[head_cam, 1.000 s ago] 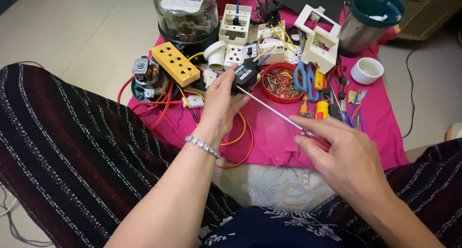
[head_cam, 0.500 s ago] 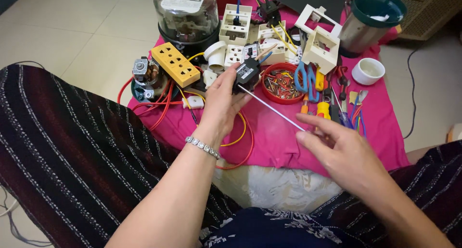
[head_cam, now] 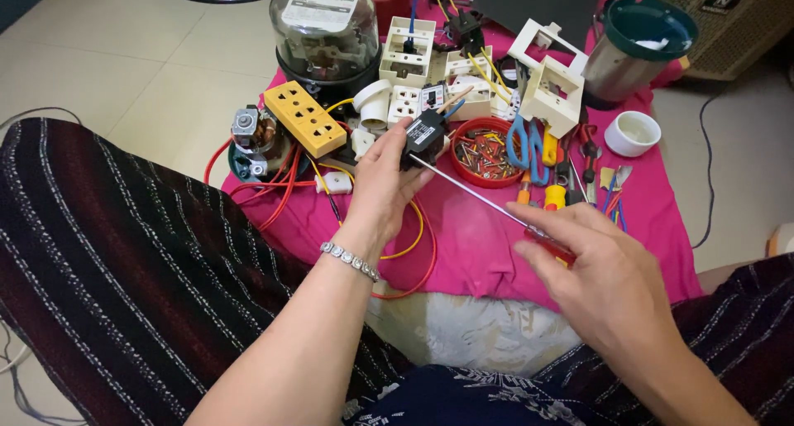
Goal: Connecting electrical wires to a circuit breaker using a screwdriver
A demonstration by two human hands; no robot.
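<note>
Over the pink cloth (head_cam: 488, 244), your left hand (head_cam: 382, 178) pinches a black switch (head_cam: 424, 136); your right hand (head_cam: 600, 269) grips a screwdriver (head_cam: 496, 207), tip at the switch.

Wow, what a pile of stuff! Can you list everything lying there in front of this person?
Cloth: one, pink, spread on the floor under everything.
Socket strip: one, yellow, left on the cloth.
Glass-domed meter: one, clear over black, top left.
Small motor: one, metal with copper, left edge, among red wires.
Dish of screws: one, red, centre.
Wall sockets and frames: several, white, top centre.
Pliers: one, blue handles, beside the dish.
Metal jar: one, green lid, top right.
Small cup: one, white, right.
Left hand: grip on a small black part.
Right hand: grip on a screwdriver, tip at that part.
</note>
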